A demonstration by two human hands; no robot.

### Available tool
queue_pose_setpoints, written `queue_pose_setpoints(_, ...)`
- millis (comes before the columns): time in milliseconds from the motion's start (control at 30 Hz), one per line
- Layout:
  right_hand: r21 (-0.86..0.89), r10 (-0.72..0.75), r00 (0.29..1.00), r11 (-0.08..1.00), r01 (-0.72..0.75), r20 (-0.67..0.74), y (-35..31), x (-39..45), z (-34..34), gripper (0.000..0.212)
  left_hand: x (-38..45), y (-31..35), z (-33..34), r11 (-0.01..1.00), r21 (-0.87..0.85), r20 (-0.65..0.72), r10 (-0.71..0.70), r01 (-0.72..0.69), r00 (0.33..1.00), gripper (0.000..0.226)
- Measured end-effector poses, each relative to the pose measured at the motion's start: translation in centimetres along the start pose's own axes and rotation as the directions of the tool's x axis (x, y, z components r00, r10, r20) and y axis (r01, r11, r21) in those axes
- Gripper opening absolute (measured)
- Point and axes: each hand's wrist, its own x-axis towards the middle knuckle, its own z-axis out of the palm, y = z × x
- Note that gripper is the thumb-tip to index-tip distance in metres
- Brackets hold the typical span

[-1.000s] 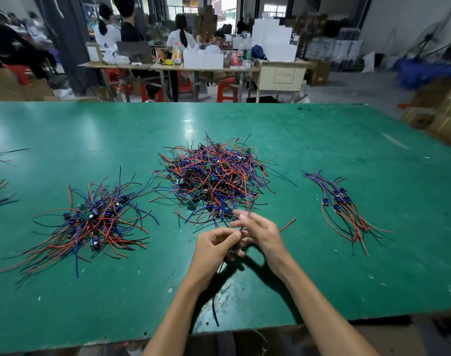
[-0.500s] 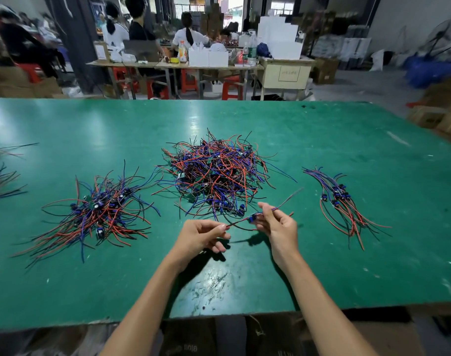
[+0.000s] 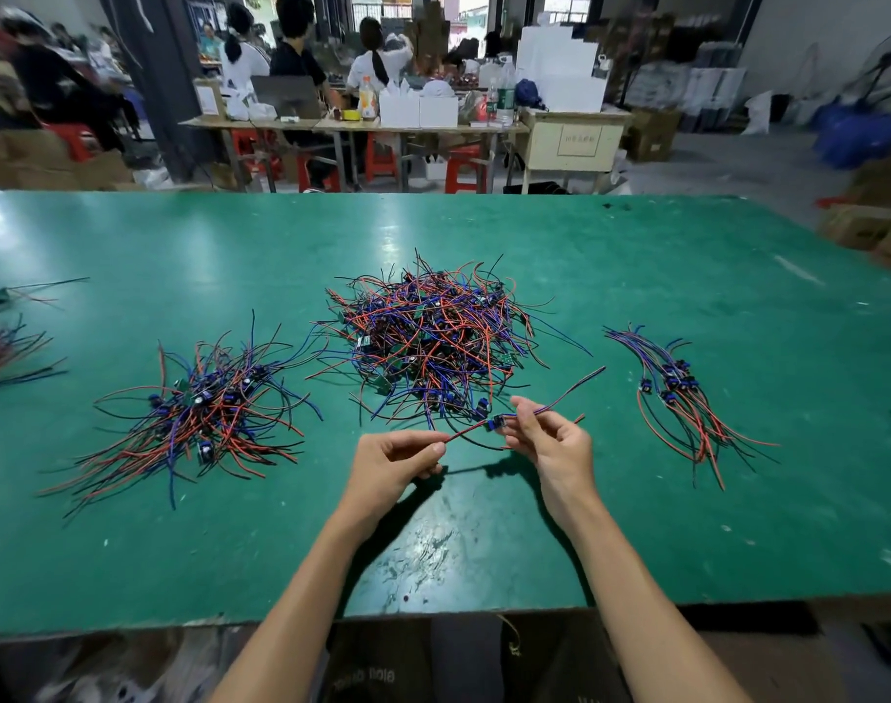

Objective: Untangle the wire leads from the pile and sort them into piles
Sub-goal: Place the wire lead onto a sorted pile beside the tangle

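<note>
Green surface (image 3: 129, 575): central tangled pile (image 3: 433, 342) just beyond your hands; looser sorted pile (image 3: 200, 408) to the left, neater sorted pile (image 3: 681, 398) to the right.

Risk: the lead's black wire loops down toward the tangle's near edge. Pull sideways and it may snag neighbours and drag them out. Trailing ends could also foul a sorted pile as you set it down.

One wire lead (image 3: 499, 423) stretched between both hands, above the surface. Left hand (image 3: 398, 461) pinches the red end, fingers curled. Right hand (image 3: 555, 443) pinches beside the small blue component, other fingers loosely curled.

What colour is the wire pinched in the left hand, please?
Red, seen in the head view: the wire runs from the left hand toward the right.
</note>
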Motion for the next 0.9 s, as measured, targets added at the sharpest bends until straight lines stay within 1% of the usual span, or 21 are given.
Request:
queue_pose_setpoints(133,0.042,0.022,0.998,0.999,-0.025,0.067,-0.1,-0.1,-0.1,0.023,-0.1,-0.3,-0.1,0.998,0.021,-0.071,0.059,-0.057,0.996,0.016)
queue_pose_setpoints(300,0.136,0.071,0.991,0.987,-0.086,0.111,-0.5,0.0,-0.5,0.029,-0.2,-0.4,0.0,0.989,0.058,-0.126,0.146,-0.140,0.981,0.014)
queue_pose_setpoints(367,0.148,0.088,0.989,0.984,-0.104,0.115,-0.6,0.1,-0.6,0.029,-0.4,-0.5,0.0,0.984,0.069,-0.150,0.175,-0.166,0.973,0.017)
queue_pose_setpoints(433,0.148,0.094,0.988,0.983,-0.112,0.119,-0.6,0.1,-0.5,0.029,-0.5,-0.8,0.0,0.978,0.080,-0.177,0.203,-0.192,0.963,0.025)
queue_pose_setpoints(500,0.140,0.096,0.988,0.984,-0.112,0.120,-0.6,0.1,-0.5,0.029,-0.5,-1.0,0.0,0.956,0.176,-0.201,0.270,-0.237,0.941,0.034)
queue_pose_setpoints(567,0.139,0.102,0.988,0.983,-0.117,0.114,-0.6,0.1,-0.6,0.029,-0.3,-1.2,-0.1,0.903,0.310,-0.195,0.368,-0.298,0.909,0.038)
queue_pose_setpoints(633,0.155,0.103,0.990,0.981,-0.118,0.099,-0.6,0.2,-0.6,0.029,-0.2,-1.3,-0.1,0.872,0.359,-0.185,0.416,-0.333,0.890,0.041)
queue_pose_setpoints(700,0.172,0.094,0.993,0.979,-0.106,0.076,-0.6,0.2,-0.4,0.031,-0.1,-1.1,-0.1,0.881,0.347,-0.193,0.401,-0.320,0.895,0.038)
queue_pose_setpoints(800,0.133,0.048,0.999,0.990,-0.049,0.009,-0.5,0.0,0.2,0.034,0.0,-1.1,-0.1,0.887,0.343,-0.200,0.389,-0.308,0.899,0.022)
queue_pose_setpoints(833,0.112,0.030,0.999,0.993,-0.028,-0.019,-0.5,-0.1,0.5,0.030,0.0,-1.0,-0.1,0.897,0.333,-0.205,0.371,-0.292,0.906,0.020)
queue_pose_setpoints(900,0.038,-0.011,0.997,0.999,0.014,-0.080,-0.9,-0.1,0.6,0.014,-0.1,-0.9,-0.2,0.924,0.294,-0.210,0.313,-0.245,0.926,0.019)
